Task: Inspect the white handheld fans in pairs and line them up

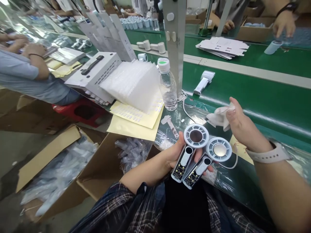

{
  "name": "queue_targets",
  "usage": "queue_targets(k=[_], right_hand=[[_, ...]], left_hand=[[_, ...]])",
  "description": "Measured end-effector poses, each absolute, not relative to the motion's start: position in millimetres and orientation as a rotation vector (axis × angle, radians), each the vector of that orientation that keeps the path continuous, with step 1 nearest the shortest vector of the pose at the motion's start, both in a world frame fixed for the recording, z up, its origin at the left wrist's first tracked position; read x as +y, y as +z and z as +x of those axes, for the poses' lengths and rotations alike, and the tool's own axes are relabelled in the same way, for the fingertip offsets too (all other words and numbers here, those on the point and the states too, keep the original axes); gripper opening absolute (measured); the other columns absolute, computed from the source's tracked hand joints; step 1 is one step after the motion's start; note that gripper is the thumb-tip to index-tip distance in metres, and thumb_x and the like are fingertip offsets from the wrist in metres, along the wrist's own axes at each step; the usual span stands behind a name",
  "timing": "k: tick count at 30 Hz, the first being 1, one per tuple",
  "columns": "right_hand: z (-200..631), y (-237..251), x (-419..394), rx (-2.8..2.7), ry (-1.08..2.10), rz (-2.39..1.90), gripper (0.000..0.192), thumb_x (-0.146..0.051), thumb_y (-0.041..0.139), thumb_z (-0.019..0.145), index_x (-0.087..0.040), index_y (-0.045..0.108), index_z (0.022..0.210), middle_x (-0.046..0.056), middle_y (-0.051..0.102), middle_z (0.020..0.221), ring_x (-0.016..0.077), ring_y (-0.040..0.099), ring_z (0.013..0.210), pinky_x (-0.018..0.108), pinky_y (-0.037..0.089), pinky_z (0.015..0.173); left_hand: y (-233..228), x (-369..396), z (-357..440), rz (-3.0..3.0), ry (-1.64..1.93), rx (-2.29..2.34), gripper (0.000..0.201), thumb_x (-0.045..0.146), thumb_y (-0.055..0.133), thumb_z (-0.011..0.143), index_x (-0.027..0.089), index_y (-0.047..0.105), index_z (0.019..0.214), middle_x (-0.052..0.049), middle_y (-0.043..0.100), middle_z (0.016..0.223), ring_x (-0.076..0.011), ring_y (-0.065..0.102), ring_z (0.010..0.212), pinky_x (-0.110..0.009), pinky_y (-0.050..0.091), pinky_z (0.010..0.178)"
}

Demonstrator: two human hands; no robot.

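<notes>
My left hand is wrapped round two handheld devices side by side, fingers showing behind them. Each has a light blue spoked ring head and a handle whose open front bares a circuit board. The left device has a dark disc in its ring. A shiny pale disc fills the ring of the right device. My right hand, raised to the right of the ring heads, pinches a crumpled white cloth or tissue, apart from the devices. Beyond it, a similar white device lies on the green belt.
A water bottle stands by a metal post. Left of it are white foam sheets on yellow label sheets and a white box. Cartons of plastic-wrapped parts sit below left. Co-workers are across and left.
</notes>
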State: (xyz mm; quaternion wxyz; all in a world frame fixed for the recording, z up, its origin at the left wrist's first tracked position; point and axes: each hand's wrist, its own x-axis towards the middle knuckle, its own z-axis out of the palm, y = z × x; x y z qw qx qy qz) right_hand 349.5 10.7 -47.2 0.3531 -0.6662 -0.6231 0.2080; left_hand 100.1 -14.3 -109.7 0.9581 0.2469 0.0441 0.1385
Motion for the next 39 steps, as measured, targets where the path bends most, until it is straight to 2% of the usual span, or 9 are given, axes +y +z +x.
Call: queue_targets(k=[3,7,9,12,17,23,28,34,39], right_hand=[[338.5,-57.6,-10.4,-1.505,0.566,-1.818,0.088,-0.075,0.044,0.101,-0.019,0.032,0.168,0.023,0.054,0.159,0.0430,0.051,0.148,0.068,0.039,0.122],[303.2,-68.3,-73.4,-1.104,1.378,-1.354,0.078,-0.070,0.068,0.091,-0.028,0.052,0.154,0.016,0.066,0.147,0.0383,0.065,0.135,0.057,0.058,0.108],[292.1,-70.5,-101.8,-0.952,1.547,-1.176,0.074,-0.060,0.082,0.084,-0.028,0.058,0.147,0.015,0.068,0.145,0.0359,0.070,0.127,0.050,0.063,0.101],[293.2,-71.0,-129.2,-0.824,1.394,-1.233,0.064,-0.042,0.090,0.083,-0.029,0.060,0.137,0.012,0.074,0.133,0.0292,0.076,0.112,0.042,0.064,0.094],[312.3,-73.9,-147.9,-0.730,1.128,-1.342,0.069,-0.037,0.095,0.075,-0.031,0.052,0.128,0.001,0.070,0.094,0.0221,0.072,0.082,0.040,0.064,0.078],[326.4,-72.2,-161.7,-0.703,1.022,-1.341,0.058,-0.037,0.092,0.078,-0.029,0.054,0.121,0.004,0.067,0.114,0.0224,0.069,0.097,0.040,0.061,0.084],[328.7,-75.5,-173.9,-0.657,1.121,-1.126,0.037,-0.038,0.076,0.094,-0.029,0.058,0.125,0.003,0.067,0.108,0.0205,0.066,0.092,0.038,0.058,0.085],[323.5,-74.5,-169.9,-0.566,1.195,-1.064,0.034,-0.036,0.080,0.087,-0.028,0.063,0.116,0.002,0.067,0.099,0.0189,0.063,0.080,0.034,0.057,0.072],[319.8,-71.6,-158.7,-0.570,1.267,-1.066,0.033,-0.037,0.081,0.086,-0.027,0.065,0.114,0.003,0.067,0.102,0.0183,0.064,0.082,0.032,0.057,0.071]], left_hand=[[-94.2,-12.7,93.2,0.595,0.452,0.169,0.093,0.109,0.053,0.056,0.017,0.062,0.069,-0.013,0.071,0.079,-0.0361,0.076,0.093,-0.046,0.062,0.083],[-67.0,-8.7,83.6,1.105,0.573,0.331,0.058,0.073,0.079,0.078,0.017,0.074,0.092,-0.011,0.075,0.095,-0.0342,0.072,0.107,-0.048,0.055,0.103],[-60.0,-2.4,82.3,1.370,0.524,0.339,0.050,0.054,0.092,0.073,0.018,0.077,0.104,-0.013,0.076,0.114,-0.0373,0.068,0.120,-0.051,0.050,0.113],[-67.2,4.7,94.1,1.356,0.555,0.377,0.061,0.054,0.093,0.071,0.020,0.076,0.118,-0.016,0.072,0.128,-0.0397,0.063,0.130,-0.053,0.049,0.114],[-86.1,-9.5,134.3,0.882,0.618,0.412,0.063,0.077,0.073,0.082,0.020,0.070,0.111,-0.007,0.069,0.103,-0.0225,0.068,0.092,-0.042,0.060,0.092],[-71.2,-32.6,162.0,0.893,0.478,0.310,0.059,0.037,0.091,0.075,0.025,0.055,0.120,-0.002,0.060,0.105,-0.0171,0.063,0.093,-0.033,0.057,0.084],[-72.8,-44.6,170.8,0.970,0.465,0.357,0.054,0.039,0.087,0.080,0.024,0.051,0.117,0.000,0.059,0.099,-0.0138,0.061,0.081,-0.030,0.053,0.076],[-74.7,-45.5,159.3,1.070,0.440,0.333,0.051,0.043,0.083,0.085,0.023,0.048,0.116,-0.002,0.060,0.103,-0.0167,0.065,0.085,-0.033,0.053,0.078],[-68.5,-39.0,150.4,1.107,0.451,0.351,0.052,0.038,0.084,0.087,0.023,0.046,0.118,-0.004,0.061,0.111,-0.0176,0.069,0.089,-0.034,0.056,0.082]])
